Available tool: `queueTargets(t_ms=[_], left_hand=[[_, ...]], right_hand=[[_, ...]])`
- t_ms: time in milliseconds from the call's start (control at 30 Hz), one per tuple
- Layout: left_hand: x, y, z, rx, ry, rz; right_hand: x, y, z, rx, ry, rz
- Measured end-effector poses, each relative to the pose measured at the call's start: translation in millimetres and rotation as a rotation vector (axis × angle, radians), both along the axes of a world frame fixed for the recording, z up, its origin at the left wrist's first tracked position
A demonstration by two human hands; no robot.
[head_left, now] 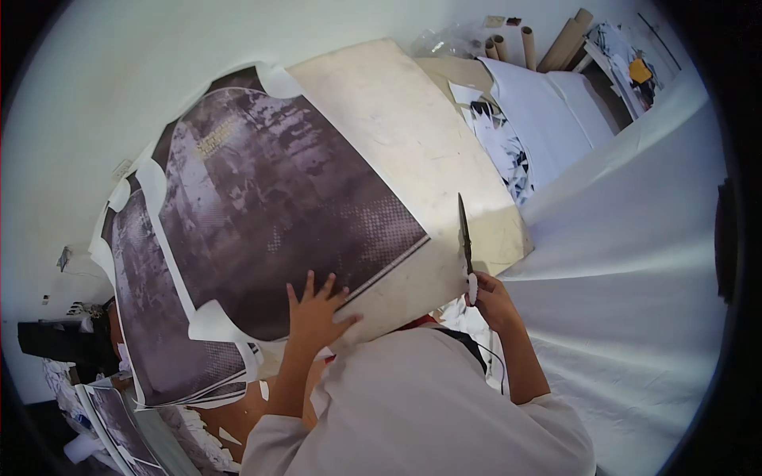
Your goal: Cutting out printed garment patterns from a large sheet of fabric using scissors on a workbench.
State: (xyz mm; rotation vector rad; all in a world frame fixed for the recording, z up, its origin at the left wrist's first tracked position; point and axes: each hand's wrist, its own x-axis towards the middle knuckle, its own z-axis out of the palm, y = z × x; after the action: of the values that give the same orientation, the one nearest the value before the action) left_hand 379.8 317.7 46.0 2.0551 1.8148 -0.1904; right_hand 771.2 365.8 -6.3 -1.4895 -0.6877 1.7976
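A dark purple-brown printed panel (270, 190), shaped like a shirt piece and mottled with lighter patches, lies on the cream tabletop (381, 103). My left hand (314, 311) rests on its near edge, fingers spread. In my right hand (494, 303) are scissors (465, 230), held past the panel's right corner. Their dark blades point away from me and look closed together. White strips border parts of the panel, including a curled white offcut (213, 319) near my left hand. To the left, a second similar printed panel (155, 293) hangs down beyond the first.
White sheets (548, 103) and a pile of scraps (500, 147) lie beyond the table's right side. Cardboard tubes (567, 40) stand at the back right. A white curtain (619, 278) hangs on the right. More printed sheets (115, 420) and paper scraps (198, 436) are at the lower left.
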Motion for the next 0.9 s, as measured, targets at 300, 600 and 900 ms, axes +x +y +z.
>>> queueTargets(t_ms=[300, 600, 900], left_hand=[[106, 69, -38, 0.446, -0.316, -0.038], [102, 75, -58, 0.509, -0.350, -0.173], [104, 68, -59, 0.486, -0.407, -0.163]], right_hand=[[26, -78, 42, -0.239, -0.076, 0.199], [10, -61, 53, -0.198, -0.157, 0.269], [15, -50, 58, -0.220, -0.115, 0.266]])
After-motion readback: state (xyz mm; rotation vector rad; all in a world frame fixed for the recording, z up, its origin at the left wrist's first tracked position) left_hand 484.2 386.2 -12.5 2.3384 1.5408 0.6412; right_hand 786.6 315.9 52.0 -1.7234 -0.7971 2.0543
